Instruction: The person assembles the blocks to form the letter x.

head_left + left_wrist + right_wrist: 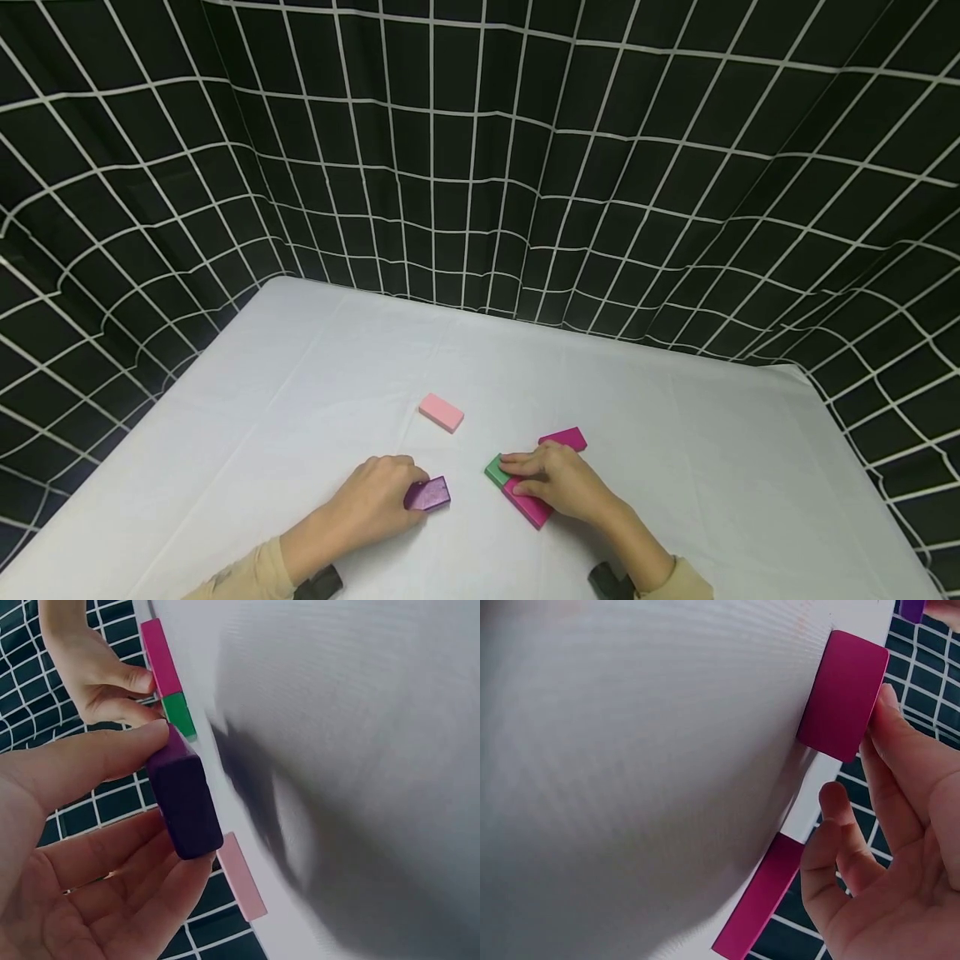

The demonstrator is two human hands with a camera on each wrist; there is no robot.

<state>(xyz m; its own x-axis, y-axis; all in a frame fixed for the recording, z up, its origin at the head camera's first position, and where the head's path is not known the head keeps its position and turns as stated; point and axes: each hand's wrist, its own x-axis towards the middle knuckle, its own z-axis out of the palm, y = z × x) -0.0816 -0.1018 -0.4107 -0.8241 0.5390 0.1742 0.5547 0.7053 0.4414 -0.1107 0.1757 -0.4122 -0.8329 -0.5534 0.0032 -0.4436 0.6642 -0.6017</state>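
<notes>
My left hand (381,500) pinches a purple rectangular block (427,494) between thumb and fingers. In the left wrist view the purple block (186,806) is held above the white cloth, its dark end towards the camera. My right hand (566,479) rests on top of a green block (495,469) and a magenta block (534,508), which lie end to end in one line. Its thumb is on the magenta block and its fingertips reach the green one. In the right wrist view the end of this magenta block (844,696) shows near the thumb, while the green block is hidden.
A second magenta block (567,438) lies just beyond my right hand, partly covered by it. Farther back, between the hands, lies a pink block (441,412). White cloth (337,358) covers the table, with a black, white-gridded curtain (480,167) around its back and sides.
</notes>
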